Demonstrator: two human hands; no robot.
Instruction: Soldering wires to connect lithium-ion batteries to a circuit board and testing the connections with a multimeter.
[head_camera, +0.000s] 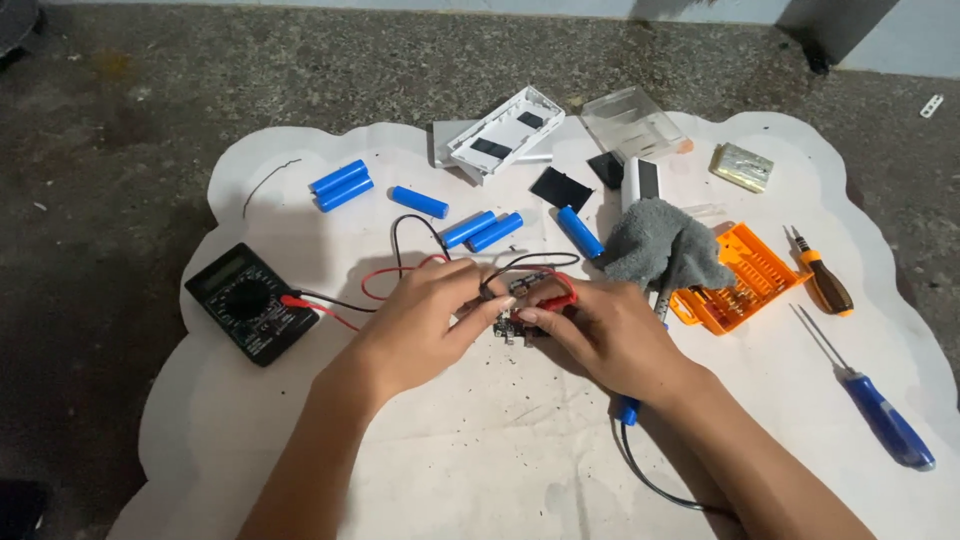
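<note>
Both hands down on the wavy-edged white paper sheet (300, 420) spread over the rough grey floor (120, 120), meeting at the middle of the sheet

Left hand (425, 325) curled, fingertips pinching the black probe wire (500, 275) down onto the small dark circuit board (515, 328). Right hand (610, 335) curled too, pinching the red probe tip (555, 300) against the same board. Board lying flat between the fingertips, mostly hidden, so hard to tell which way its long side runs; looks like from 9 o'clock to 3 o'clock, no clear front end seen

Could go wrong: a slip of either probe tip, touching two metal spots at once and making a spark or a wrong reading. Loose board might slide under the push, since nothing else pins it. Red and black wires (385, 285) looped close by at 10 o'clock, easy to snag with a wrist and tug the black square meter with a round dial (250, 302) sitting at 9 o'clock

Blue tube-shaped battery cells (420, 202) scattered at 11 and 12 o'clock, well apart from the board. White plastic case shell (505, 130) at 12 o'clock. Grey cloth (660, 245) at 2 o'clock, just beside the orange plastic bit tray (745, 280). Orange-and-black screwdriver (822, 280) at 3 o'clock, blue-handled screwdriver (885, 415) at 4 o'clock. Blue-ended tool with black cord (628, 410) under the right wrist
</note>
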